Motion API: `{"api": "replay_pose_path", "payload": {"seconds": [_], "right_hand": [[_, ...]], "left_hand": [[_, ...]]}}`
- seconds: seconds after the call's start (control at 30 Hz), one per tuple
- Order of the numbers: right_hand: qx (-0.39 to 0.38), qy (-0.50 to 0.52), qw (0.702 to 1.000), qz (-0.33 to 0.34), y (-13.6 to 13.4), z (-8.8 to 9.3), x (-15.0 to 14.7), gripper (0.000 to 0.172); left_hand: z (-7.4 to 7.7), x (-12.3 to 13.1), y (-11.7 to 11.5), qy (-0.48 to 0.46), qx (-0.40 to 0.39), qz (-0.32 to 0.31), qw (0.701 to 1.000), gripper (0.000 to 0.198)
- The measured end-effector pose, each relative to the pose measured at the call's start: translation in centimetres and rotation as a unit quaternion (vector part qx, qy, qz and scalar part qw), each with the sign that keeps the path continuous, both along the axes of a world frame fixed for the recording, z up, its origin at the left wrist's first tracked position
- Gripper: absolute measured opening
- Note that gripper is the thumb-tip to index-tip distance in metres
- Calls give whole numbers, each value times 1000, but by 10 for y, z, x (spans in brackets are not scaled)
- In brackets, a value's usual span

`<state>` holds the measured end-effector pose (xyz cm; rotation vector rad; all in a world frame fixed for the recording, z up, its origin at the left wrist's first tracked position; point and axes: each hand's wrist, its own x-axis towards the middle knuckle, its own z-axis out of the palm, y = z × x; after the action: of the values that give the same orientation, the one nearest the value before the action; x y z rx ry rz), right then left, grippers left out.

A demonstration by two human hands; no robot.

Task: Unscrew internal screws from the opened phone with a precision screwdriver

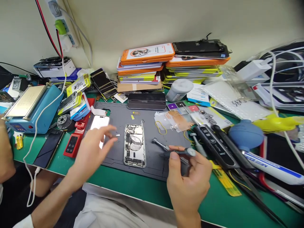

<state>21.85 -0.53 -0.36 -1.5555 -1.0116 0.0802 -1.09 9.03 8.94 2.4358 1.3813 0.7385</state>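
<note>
An opened phone body [134, 145], its inner parts exposed, lies on the dark grey mat [147, 115] between my hands. My left hand [95, 144] hovers left of it, thumb and fingers apart, holding nothing that I can see. Under its fingers is a phone with a white screen [102, 120], partly covered. Tiny loose parts [117, 135] are scattered by its fingertips. Right of the phone body, my right hand [187, 177] is closed around a dark-handled screwdriver [190, 152], whose tip is hard to make out. Another screwdriver [159, 144] rests on the mat just beyond it.
A red tool [73, 144] and a blue heated-plate machine [35, 110] stand left. Stacked orange boxes [147, 53] and a white-grey bottle [180, 89] line the back. A black electric screwdriver [213, 147] and a blue air blower [246, 134] crowd the right. Another person's arm [6, 152] shows far left.
</note>
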Motion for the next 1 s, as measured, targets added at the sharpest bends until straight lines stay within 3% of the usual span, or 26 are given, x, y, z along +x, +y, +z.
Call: {"api": "replay_pose_path", "payload": {"seconds": [0.07,0.17,0.27,0.57,0.83,1.0], "right_hand": [[1,-7,1000,1,-1,-1,0,29],[8,-17,1000,10,-2,-1,0,28],[21,-14,999,24,-1,-1,0,27],[18,8,1000,19,-1,-4,2,29],[13,26,999,21,-1,-2,1,29],[27,27,999,26,-1,-2,0,28]], "left_hand": [[-13,-1,-23,59,37,-41,997,8],[-34,-1,-46,73,36,-38,996,11],[-44,-2,-53,74,16,-41,996,10],[-41,-11,-53,109,7,-30,994,22],[-38,-8,-58,147,65,-20,987,13],[-39,-7,-54,142,40,-55,988,25]]}}
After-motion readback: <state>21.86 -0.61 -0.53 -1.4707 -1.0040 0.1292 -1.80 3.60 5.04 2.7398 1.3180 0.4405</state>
